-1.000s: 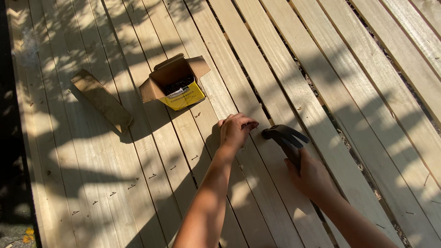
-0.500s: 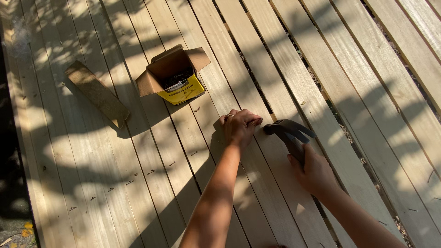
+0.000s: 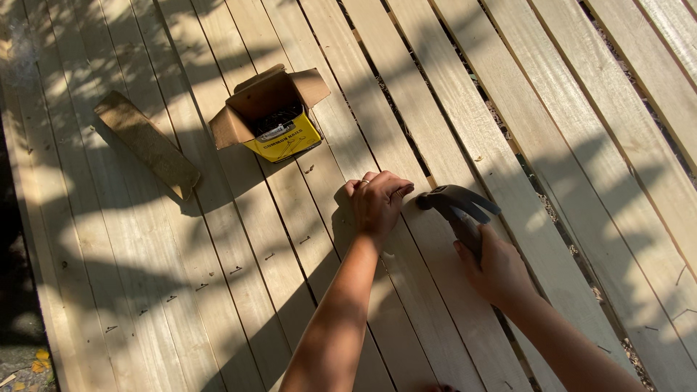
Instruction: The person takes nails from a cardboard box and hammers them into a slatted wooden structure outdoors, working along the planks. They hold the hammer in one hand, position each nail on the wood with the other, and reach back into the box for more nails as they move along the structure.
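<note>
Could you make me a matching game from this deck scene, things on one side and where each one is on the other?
Things:
1. hammer
2. box
3. wood block
4. left hand

Places:
A. lying at the far left of the deck
B. closed, resting on a plank beside the hammer's head
C. held in the right hand
D. open, between the block and the hands

Pairs: 1-C, 2-D, 3-A, 4-B

Single head view, looking steeply down from above onto deck (image 3: pixel 218 290), close over hands. Planks run diagonally, near left to far right. Box (image 3: pixel 270 116) far left.
</note>
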